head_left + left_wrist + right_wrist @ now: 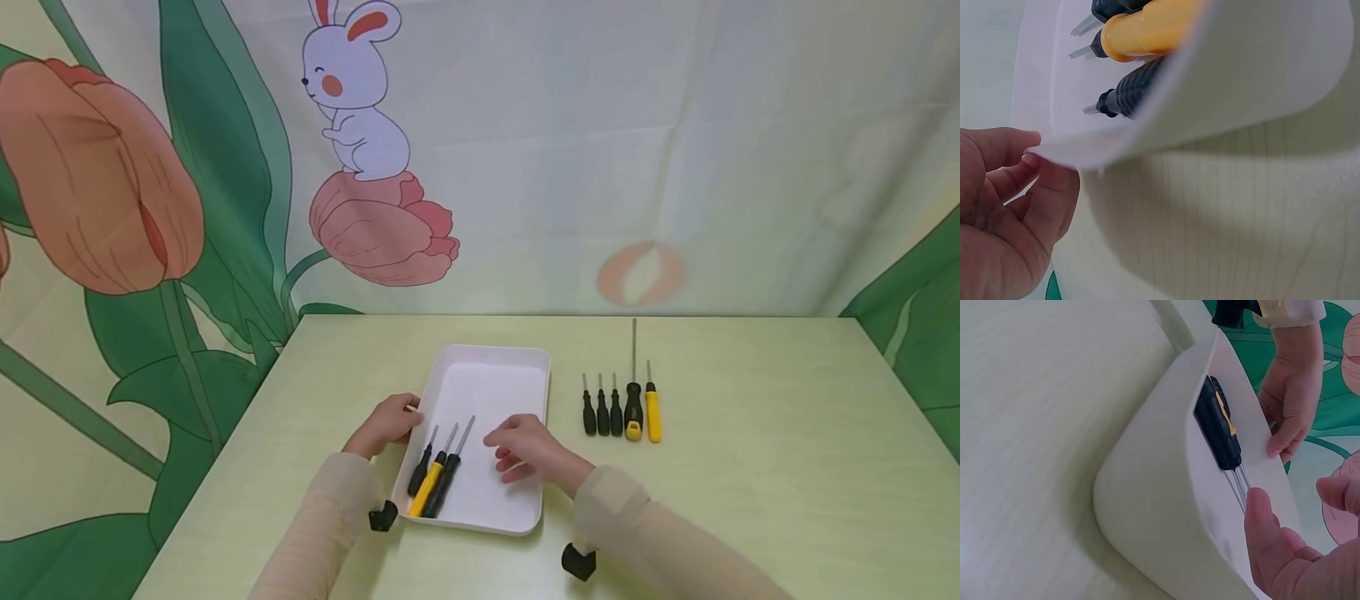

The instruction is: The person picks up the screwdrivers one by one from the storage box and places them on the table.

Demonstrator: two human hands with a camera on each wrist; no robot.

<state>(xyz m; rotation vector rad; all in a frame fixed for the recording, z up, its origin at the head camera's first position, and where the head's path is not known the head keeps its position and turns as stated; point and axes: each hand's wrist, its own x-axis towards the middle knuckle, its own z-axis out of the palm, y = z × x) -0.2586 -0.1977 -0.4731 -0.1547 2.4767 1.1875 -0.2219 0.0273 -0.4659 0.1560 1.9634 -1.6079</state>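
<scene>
A white tray (495,383) lies on the table, its left rim pinched between the thumb and fingers of my left hand (392,423). The left wrist view shows that grip at the tray's edge. Side by side in the tray's lower left are a short black screwdriver (421,473), a yellow screwdriver (428,487) and a longer black screwdriver (442,486), tips pointing away from me. Over the right half of the tray hovers my right hand (531,450), fingers loosely bent, holding nothing. In the right wrist view its thumb and fingers (1263,540) are apart.
Right of the tray, a row of upright-pointing screwdrivers lies on the table (772,467): three small black screwdrivers (602,417), a long black one with a yellow end (633,408) and a yellow one (653,417). A printed curtain (540,167) hangs behind the table.
</scene>
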